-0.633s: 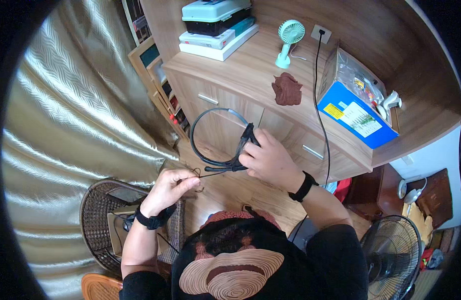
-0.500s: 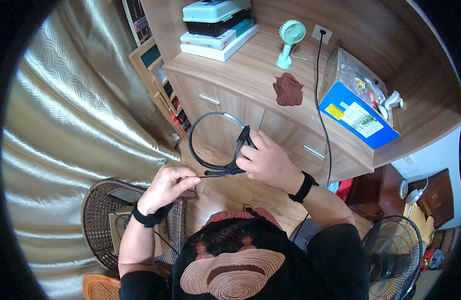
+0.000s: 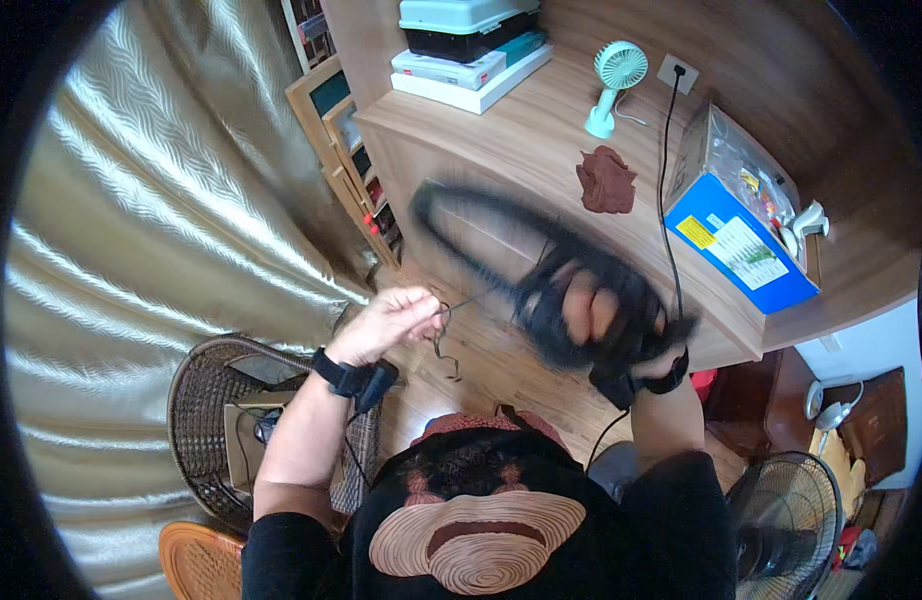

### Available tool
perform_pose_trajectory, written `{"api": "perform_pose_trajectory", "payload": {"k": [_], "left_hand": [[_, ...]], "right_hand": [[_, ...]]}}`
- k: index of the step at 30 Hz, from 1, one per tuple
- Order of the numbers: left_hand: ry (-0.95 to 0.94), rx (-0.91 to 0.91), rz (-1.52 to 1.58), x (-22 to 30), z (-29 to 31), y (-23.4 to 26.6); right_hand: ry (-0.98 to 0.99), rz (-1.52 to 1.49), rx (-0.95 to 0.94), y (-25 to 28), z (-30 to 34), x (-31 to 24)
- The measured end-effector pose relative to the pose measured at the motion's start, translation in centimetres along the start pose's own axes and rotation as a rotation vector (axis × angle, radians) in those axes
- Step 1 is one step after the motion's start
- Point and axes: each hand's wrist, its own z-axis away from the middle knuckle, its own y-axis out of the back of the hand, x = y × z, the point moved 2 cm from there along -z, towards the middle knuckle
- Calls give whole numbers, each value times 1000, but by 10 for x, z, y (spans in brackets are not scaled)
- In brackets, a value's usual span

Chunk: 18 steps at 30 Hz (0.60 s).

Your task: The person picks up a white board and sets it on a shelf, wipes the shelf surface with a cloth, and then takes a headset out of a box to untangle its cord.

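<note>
My left hand [image 3: 406, 312] pinches a thin dark cord [image 3: 440, 343] between thumb and fingers. A short kinked end of it dangles below the hand, and a taut stretch runs toward my right hand. My right hand [image 3: 588, 305] is smeared by motion, its fingers curled round a black hoop-shaped thing [image 3: 461, 193] with straps or cable bunched about it. The blur hides its exact kind. The hoop points up and to the left, in front of the cabinet. Both wrists wear black bands.
Ahead is a wooden cabinet [image 3: 541, 130] bearing a mint-green hand fan [image 3: 621, 66], a brown cloth [image 3: 608, 182], stacked cases [image 3: 461, 44] and a blue box [image 3: 733, 250]. A black power cable [image 3: 665, 200] hangs over its edge. A wicker chair [image 3: 196, 395] stands left, a floor fan [image 3: 789, 520] right.
My right hand has swung to the right and turned, carrying the black hoop, now blurred. My left hand has risen slightly and moved right, with the cord's loose end now hanging from it.
</note>
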Motion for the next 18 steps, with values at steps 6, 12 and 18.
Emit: {"api": "perform_pose_trajectory", "payload": {"k": [6,12,18], "left_hand": [[33,-178,-28,-34,1,-19],[95,-125,-118,-18,10,-6],[-28,-79,-129,-3,8,6]], "right_hand": [[-242,640,627,28,-7,-12],[-345,2044,7,29,-5,21],[-520,904,-712,-4,16,45]]}}
